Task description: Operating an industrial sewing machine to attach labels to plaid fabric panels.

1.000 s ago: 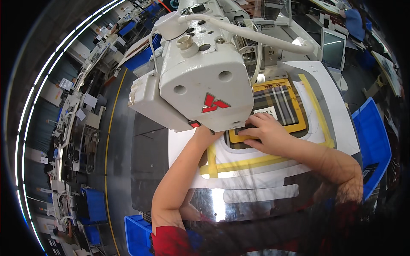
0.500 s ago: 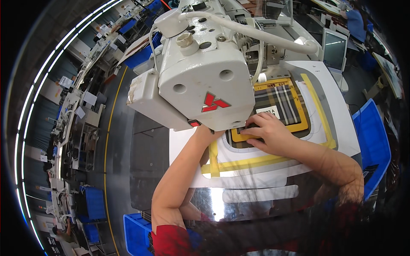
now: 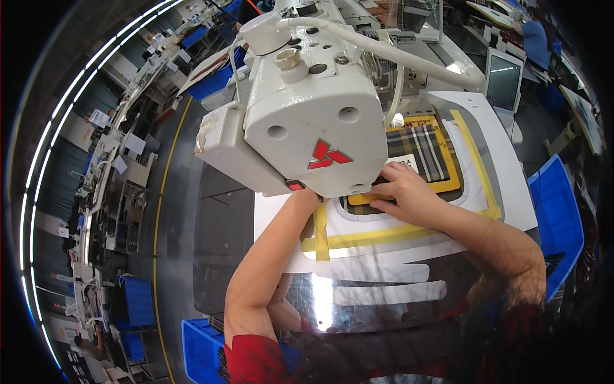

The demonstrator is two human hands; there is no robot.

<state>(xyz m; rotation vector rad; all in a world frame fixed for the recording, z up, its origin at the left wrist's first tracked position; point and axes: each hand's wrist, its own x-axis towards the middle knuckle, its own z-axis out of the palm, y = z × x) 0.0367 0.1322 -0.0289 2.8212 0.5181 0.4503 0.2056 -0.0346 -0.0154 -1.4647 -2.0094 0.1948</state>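
Plaid fabric [image 3: 425, 150], one piece, lies inside one yellow template frame [image 3: 448, 185] on the white counter [image 3: 511, 211], under one white sewing machine head [image 3: 307, 115]. The right hand [image 3: 406, 195] presses flat on the frame's near edge, just beside the fabric. The left hand [image 3: 306, 195] reaches under the machine, fingers hidden. Both hands have barely moved since earlier.

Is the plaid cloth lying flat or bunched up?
Flat: the plaid cloth lies spread inside the yellow frame, its stripes straight. The right hand rests on the frame's edge.
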